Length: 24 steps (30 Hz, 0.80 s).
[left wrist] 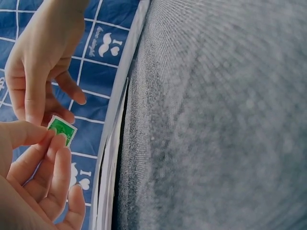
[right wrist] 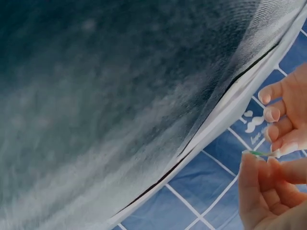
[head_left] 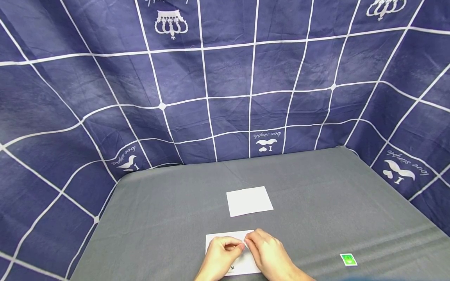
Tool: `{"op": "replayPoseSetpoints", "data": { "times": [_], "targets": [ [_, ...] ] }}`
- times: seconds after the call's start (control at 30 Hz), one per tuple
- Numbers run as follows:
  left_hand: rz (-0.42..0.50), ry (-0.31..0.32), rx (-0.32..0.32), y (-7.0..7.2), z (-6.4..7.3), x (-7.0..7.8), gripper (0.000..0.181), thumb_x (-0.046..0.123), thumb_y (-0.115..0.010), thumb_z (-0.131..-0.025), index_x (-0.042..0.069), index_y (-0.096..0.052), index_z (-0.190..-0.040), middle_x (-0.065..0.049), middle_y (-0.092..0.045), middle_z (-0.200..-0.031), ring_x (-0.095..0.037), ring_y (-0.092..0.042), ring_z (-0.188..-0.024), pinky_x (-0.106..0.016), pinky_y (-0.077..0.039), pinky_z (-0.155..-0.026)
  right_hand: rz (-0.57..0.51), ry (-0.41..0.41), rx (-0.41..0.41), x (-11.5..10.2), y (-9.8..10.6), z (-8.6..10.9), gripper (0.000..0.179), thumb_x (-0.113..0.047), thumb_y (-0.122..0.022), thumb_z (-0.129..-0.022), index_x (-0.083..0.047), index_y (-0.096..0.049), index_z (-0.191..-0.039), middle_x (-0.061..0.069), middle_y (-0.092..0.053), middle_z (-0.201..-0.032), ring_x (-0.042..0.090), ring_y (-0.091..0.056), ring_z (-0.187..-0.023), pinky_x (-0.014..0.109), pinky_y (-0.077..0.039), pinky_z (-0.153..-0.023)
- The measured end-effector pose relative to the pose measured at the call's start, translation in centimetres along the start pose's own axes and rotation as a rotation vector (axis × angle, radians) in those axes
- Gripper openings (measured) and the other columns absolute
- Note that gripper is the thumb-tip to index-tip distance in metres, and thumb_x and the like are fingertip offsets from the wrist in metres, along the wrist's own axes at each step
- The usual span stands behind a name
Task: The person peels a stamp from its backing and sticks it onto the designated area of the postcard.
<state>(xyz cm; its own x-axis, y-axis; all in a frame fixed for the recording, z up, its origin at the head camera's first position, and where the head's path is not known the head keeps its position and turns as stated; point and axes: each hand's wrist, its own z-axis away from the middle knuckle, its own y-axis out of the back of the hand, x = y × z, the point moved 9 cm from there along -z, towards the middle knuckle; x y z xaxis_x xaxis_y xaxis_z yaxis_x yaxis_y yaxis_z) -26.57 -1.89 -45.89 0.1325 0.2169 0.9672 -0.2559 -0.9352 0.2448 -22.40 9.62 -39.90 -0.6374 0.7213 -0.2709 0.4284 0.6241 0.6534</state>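
My left hand (head_left: 221, 255) pinches a small green stamp (left wrist: 64, 129) with a white border between thumb and fingers. From the other side my right hand (head_left: 268, 253) holds the stamp's edge with its fingertips, and the two hands nearly meet. In the right wrist view the stamp (right wrist: 259, 153) shows edge-on as a thin green strip between both hands' fingertips. The head view has its pale back at the fingertips. Beneath the hands lies a white card (head_left: 246, 267), partly covered by them, with a small dark mark near its lower edge.
Farther back on the grey cloth-covered table (head_left: 168, 210) lies a second white card (head_left: 249, 201). To the right, a small green square with a white border (head_left: 348, 259) lies flat. A blue checked curtain (head_left: 228, 74) surrounds the table's back and sides.
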Motion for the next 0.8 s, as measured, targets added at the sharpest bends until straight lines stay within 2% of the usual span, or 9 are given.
{"op": "replayPoseSetpoints", "data": {
  "times": [0.13, 0.37, 0.57, 0.7, 0.8],
  "targets": [
    [-0.001, 0.006, -0.001, -0.01, -0.03, -0.16, 0.006, 0.005, -0.071, -0.083, 0.001, -0.075, -0.085, 0.001, -0.066, -0.069, 0.001, -0.046, -0.053, -0.017, -0.039, -0.049, 0.007, -0.008, -0.031, -0.05, -0.19, 0.0, 0.019, -0.004, -0.075, -0.075, -0.017, -0.061, -0.079, -0.014, -0.053, -0.074, -0.002, -0.048, -0.063, 0.018, -0.04, -0.052],
    [-0.017, 0.013, 0.003, 0.02, 0.04, -0.14, 0.005, 0.006, -0.071, -0.083, 0.003, -0.075, -0.085, 0.001, -0.067, -0.071, 0.001, -0.05, -0.057, -0.018, -0.041, -0.052, 0.046, 0.011, -0.039, -0.36, -0.26, -0.13, 0.018, -0.006, -0.073, -0.075, -0.018, -0.06, -0.078, -0.013, -0.052, -0.072, 0.0, -0.049, -0.062, 0.02, -0.04, -0.051],
    [-0.002, 0.004, 0.004, -0.02, 0.16, 0.1, 0.006, 0.008, -0.072, -0.083, 0.003, -0.075, -0.084, 0.0, -0.067, -0.071, 0.001, -0.05, -0.056, -0.018, -0.041, -0.051, 0.042, 0.046, -0.012, -0.55, -0.2, -0.13, 0.013, -0.008, -0.068, -0.082, -0.016, -0.058, -0.078, -0.012, -0.049, -0.071, 0.001, -0.046, -0.061, 0.018, -0.038, -0.05],
    [-0.003, 0.013, -0.004, -0.15, 0.11, 0.0, 0.006, 0.007, -0.072, -0.083, 0.002, -0.075, -0.084, -0.003, -0.068, -0.071, 0.001, -0.048, -0.055, -0.018, -0.04, -0.049, 0.022, 0.036, -0.002, -0.38, -0.15, -0.08, 0.011, -0.01, -0.064, -0.088, -0.013, -0.059, -0.079, -0.011, -0.047, -0.071, -0.002, -0.042, -0.06, 0.017, -0.036, -0.049],
    [-0.01, 0.019, -0.006, -0.22, 0.02, -0.16, 0.006, 0.006, -0.071, -0.083, 0.001, -0.074, -0.084, -0.003, -0.067, -0.069, 0.001, -0.046, -0.053, -0.018, -0.038, -0.048, 0.014, 0.012, -0.006, -0.17, -0.24, -0.08, 0.011, -0.008, -0.066, -0.085, -0.014, -0.059, -0.079, -0.012, -0.046, -0.07, -0.003, -0.04, -0.06, 0.016, -0.035, -0.049]
  ]
}}
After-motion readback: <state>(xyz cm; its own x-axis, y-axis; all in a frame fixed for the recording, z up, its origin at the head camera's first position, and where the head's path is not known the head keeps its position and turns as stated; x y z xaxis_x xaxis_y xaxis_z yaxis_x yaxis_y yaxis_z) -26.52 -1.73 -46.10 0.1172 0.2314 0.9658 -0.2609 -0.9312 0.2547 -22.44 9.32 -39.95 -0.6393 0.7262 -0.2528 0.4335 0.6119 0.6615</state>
